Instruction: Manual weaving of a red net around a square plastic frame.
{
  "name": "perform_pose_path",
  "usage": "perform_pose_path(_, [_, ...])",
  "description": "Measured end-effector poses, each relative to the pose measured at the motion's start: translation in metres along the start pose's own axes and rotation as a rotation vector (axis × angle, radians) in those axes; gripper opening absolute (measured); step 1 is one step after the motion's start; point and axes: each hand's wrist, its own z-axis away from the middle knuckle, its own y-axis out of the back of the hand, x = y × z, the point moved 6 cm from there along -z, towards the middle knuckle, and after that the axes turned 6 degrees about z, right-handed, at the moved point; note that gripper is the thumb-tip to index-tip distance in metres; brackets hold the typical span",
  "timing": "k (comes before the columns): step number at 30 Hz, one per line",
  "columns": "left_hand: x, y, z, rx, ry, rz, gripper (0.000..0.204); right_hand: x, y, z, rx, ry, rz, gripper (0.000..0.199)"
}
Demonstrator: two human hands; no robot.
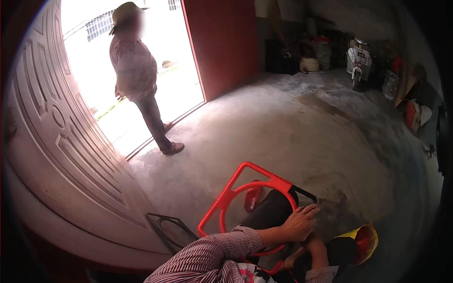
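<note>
Across my lap lies a squarish frame with a ring inside it (275, 179). It is mostly red, and its right corner (309, 195) is black. My left hand (299, 221), below a striped sleeve, is at the frame's right side, its fingers bent together over the edge; what lies under them is hidden. My right hand (309, 243) is just below, partly covered by my left hand and wrist, so its fingers do not show clearly. A black frame of similar shape (172, 221) leans by the door at my left.
A yellow-rimmed container with red inside (365, 243) is at lower right. A red shoe (252, 195) shows through the frame. Another person (137, 70) stands in the bright doorway. Against the far wall are a scooter (358, 61), a pale pot (309, 65) and clutter.
</note>
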Motion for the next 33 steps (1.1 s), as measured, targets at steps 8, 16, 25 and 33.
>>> perform_pose_path(8, [-0.002, 0.004, -0.001, 0.016, -0.025, 0.044, 0.03, -0.008, 0.007, -0.002, 0.078, 0.073, 0.006, 0.036])
perform_pose_path(16, [-0.003, 0.008, -0.006, 0.005, -0.023, 0.029, 0.029, -0.015, 0.023, -0.003, 0.079, 0.064, 0.02, 0.035])
perform_pose_path(25, [-0.004, 0.007, -0.007, 0.0, -0.024, 0.037, 0.027, -0.015, 0.025, -0.003, 0.056, 0.045, -0.059, 0.037])
perform_pose_path(33, [-0.005, 0.01, -0.001, -0.002, -0.01, 0.013, 0.028, -0.018, 0.019, -0.003, -0.089, -0.025, -0.012, 0.039])
